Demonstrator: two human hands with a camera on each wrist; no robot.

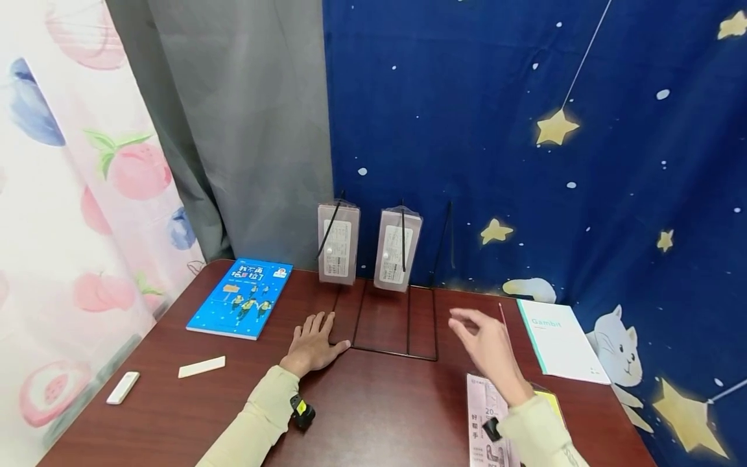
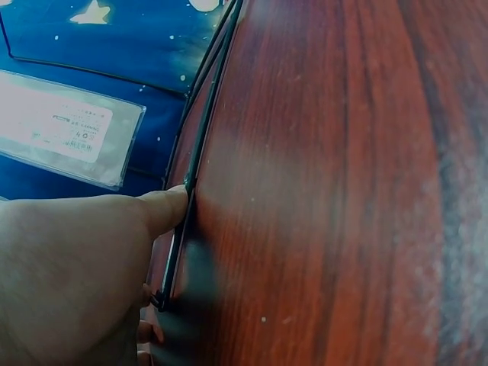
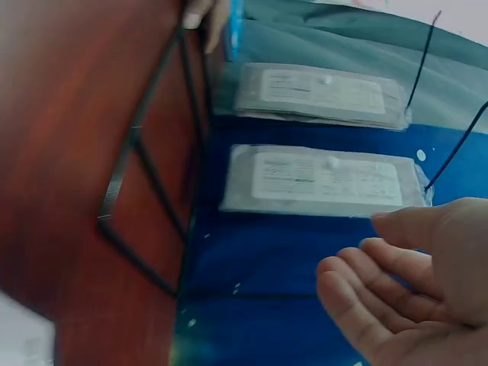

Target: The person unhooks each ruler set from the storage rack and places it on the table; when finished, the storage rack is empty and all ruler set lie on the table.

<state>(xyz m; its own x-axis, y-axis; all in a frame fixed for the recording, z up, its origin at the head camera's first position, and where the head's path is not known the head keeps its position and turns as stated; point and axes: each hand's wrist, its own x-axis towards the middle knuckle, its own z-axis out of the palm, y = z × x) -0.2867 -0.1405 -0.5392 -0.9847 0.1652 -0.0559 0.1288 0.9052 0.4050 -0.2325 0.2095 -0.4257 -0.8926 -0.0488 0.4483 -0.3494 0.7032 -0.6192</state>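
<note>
A black wire rack (image 1: 397, 353) stands on the table with upright hooks at its back. Two flat clear packs with white labels, the left pack (image 1: 338, 244) and the right pack (image 1: 398, 250), hang from its hooks. My left hand (image 1: 312, 344) rests with spread fingers at the rack's front left corner; in the left wrist view its thumb (image 2: 164, 207) touches the base wire. My right hand (image 1: 487, 347) is in the air right of the rack, fingers loosely bent and holding nothing. Beneath that arm lies a pink printed pack (image 1: 483, 415), partly hidden by the sleeve.
A blue book (image 1: 242, 298) lies at the back left, with a white strip (image 1: 201, 366) and a small white stick-shaped object (image 1: 123, 388) nearer. On the right are a white Gambit notebook (image 1: 563, 340) and a yellow item (image 1: 551, 405) partly under the arm. Curtains hang behind the table.
</note>
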